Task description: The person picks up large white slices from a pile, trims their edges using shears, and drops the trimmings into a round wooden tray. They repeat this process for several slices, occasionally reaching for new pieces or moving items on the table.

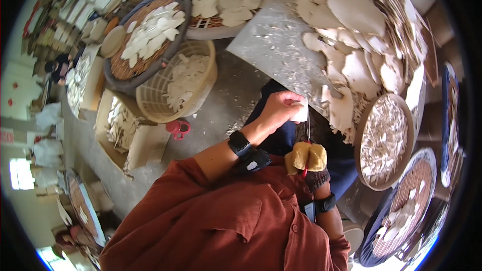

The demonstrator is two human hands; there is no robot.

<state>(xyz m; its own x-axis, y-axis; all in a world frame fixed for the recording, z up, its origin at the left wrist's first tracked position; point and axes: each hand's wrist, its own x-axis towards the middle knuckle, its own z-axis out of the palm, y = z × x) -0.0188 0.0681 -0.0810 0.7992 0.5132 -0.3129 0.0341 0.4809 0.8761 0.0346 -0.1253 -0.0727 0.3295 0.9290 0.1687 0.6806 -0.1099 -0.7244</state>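
My left hand (pixel 278 112) pinches a small flat white piece (pixel 301 112) between thumb and fingers, just off the near corner of a grey worktable (pixel 271 37). My right hand (pixel 317 179), in a dark knitted covering, is closed on scissors (pixel 309 131) with red handles. Thick yellow foam padding (pixel 308 156) wraps those handles and hides most of my fingers. The slim metal blades point away from me and reach the edge of the white piece; whether they have cut into it I cannot tell.
Large pale flat slices (pixel 357 12) are heaped on the table. A round tray (pixel 357 158) of thin strips stands at the right. A cream plastic basket (pixel 211 78), a cardboard box (pixel 150 146) and a small red object (pixel 176 128) lie left. Round woven trays (pixel 118 68) hold more slices.
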